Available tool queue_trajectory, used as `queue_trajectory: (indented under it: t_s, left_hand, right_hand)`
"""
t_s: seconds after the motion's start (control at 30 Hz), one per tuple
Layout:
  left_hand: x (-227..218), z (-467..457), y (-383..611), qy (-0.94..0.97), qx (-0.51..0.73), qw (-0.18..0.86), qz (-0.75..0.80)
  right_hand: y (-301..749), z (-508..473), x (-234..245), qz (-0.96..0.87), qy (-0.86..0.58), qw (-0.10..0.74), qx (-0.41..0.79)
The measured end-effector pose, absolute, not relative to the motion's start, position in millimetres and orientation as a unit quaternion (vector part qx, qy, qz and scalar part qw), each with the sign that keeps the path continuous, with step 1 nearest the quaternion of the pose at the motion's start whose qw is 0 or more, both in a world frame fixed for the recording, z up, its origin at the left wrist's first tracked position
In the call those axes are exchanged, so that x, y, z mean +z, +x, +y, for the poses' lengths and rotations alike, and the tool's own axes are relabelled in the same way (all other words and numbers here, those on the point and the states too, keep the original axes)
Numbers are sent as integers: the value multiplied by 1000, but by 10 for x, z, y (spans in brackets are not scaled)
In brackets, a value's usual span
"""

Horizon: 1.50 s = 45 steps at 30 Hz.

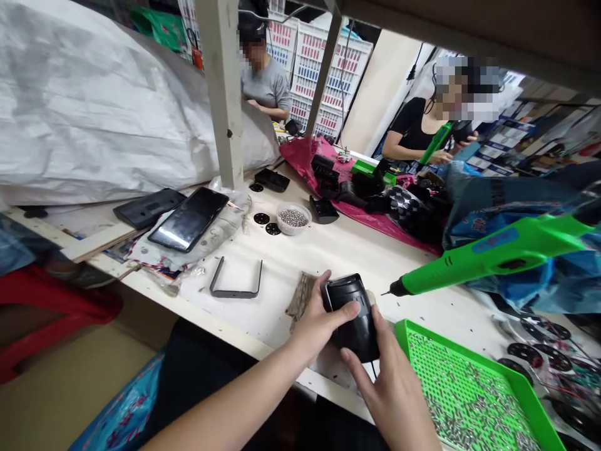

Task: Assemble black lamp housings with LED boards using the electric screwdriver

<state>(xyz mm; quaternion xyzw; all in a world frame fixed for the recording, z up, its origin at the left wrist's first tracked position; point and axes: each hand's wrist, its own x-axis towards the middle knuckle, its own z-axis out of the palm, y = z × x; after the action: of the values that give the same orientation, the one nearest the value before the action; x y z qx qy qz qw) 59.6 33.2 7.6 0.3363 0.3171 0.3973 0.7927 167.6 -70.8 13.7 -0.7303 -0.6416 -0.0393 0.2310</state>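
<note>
A black rounded plastic housing [359, 326] with a thin cable at its lower end is held between both hands, tilted above the table's front edge. My left hand [322, 322] grips its left side, the thumb lying across the front. On the right side, the fingers and thumb of my right hand [389, 369] close around the lower part. A green electric screwdriver [469, 260] hangs to the right, its bit pointing at the housing but apart from it. Near my right hand stands a green tray [462, 347] of small metal screws. A crumpled brownish piece [300, 297] lies behind my left hand.
A black U-shaped frame [235, 293], a phone [190, 219] and a bowl [294, 229] of small metal parts are to the left. Black parts lie on pink plastic [300, 153]. Wired discs [526, 354] crowd the right. Two people sit across, beyond a post [218, 94].
</note>
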Motion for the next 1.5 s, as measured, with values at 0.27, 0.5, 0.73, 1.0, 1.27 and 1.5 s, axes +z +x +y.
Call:
queue_trajectory:
  t_s: [0.27, 0.5, 0.73, 1.0, 1.27, 1.5]
  left_hand:
    - [20, 302, 674, 310, 413, 805, 293]
    - [38, 328, 679, 326, 400, 795, 318]
    - [44, 320, 684, 315, 397, 807, 303]
    - [43, 340, 722, 310, 399, 800, 323]
    - [130, 329, 747, 309, 380, 788, 374]
    - [220, 430, 808, 349, 358, 753, 427]
  right_hand:
    - [1683, -673, 114, -627, -736, 249, -58]
    - [1713, -698, 175, -635, -727, 253, -67]
    - [1713, -656, 173, -643, -722, 247, -69]
    - [1728, -630, 146, -671, -704, 220, -79]
    - [1687, -651, 176, -641, -723, 251, -65]
    - [1701, -563, 360, -621, -754, 205, 56]
